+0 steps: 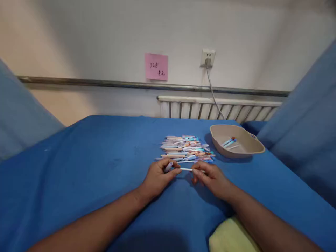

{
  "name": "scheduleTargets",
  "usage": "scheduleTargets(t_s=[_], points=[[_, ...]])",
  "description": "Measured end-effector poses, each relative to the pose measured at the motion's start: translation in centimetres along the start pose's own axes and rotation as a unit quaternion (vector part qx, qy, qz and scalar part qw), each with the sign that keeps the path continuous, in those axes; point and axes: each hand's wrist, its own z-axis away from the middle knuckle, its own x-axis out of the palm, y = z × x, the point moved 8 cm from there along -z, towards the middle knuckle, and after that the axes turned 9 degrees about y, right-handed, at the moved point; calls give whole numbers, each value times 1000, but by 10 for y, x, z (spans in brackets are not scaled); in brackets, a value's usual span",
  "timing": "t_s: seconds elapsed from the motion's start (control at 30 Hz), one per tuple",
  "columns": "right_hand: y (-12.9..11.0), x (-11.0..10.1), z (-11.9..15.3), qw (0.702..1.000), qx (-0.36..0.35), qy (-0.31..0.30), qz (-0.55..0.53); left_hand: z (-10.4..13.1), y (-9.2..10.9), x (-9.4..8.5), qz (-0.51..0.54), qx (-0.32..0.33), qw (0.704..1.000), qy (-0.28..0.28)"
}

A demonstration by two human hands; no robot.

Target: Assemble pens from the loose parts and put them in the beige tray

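Observation:
A thin white stick (pixel 186 169), perhaps a pen refill, runs level between my two hands. My left hand (pixel 160 175) pinches its left end and also holds a pale lilac pen part (pixel 168 167) slanting up between the fingers. Fingers of my right hand (pixel 211 177) are closed on the stick's right end. Just beyond the hands lies a pile of pens (pixel 183 148) in white, peach, blue and lilac. To its right, a beige basket (pixel 253 147) holds several pens with blue parts (pixel 229 142) and a white piece.
A blue cloth (pixel 91 168) covers the table. Something yellow and soft (pixel 231 238) lies near my right forearm. On the wall behind are a pink note (pixel 156 67), a socket (pixel 208 57) with a cable, and a radiator (pixel 204 107). Blue curtains hang at both sides.

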Motion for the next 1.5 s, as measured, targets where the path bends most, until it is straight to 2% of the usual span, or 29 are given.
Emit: scheduleTargets(t_s=[0.17, 0.33, 0.43, 0.53, 0.63, 0.77, 1.5], points=[[14, 2, -1, 997, 46, -7, -65, 2, 1, 1, 33, -2, 999, 5], [19, -2, -5, 992, 61, 11, -111, 1, -1, 7, 79, -26, 996, -26], [19, -9, -8, 992, 56, 41, -109, -2, -1, 2, 35, -16, 999, -33], [19, -15, -9, 992, 53, 66, -96, -5, 2, -4, -57, 10, 997, -56], [20, -15, -10, 992, 51, 74, -84, -5, 8, -7, -144, 50, 985, -85], [21, -16, -10, 993, 48, 86, -70, -3, 17, -7, -203, 96, 970, -96], [24, -16, -9, 997, 42, 72, 5, 3, 21, -1, -251, 165, 949, -96]])
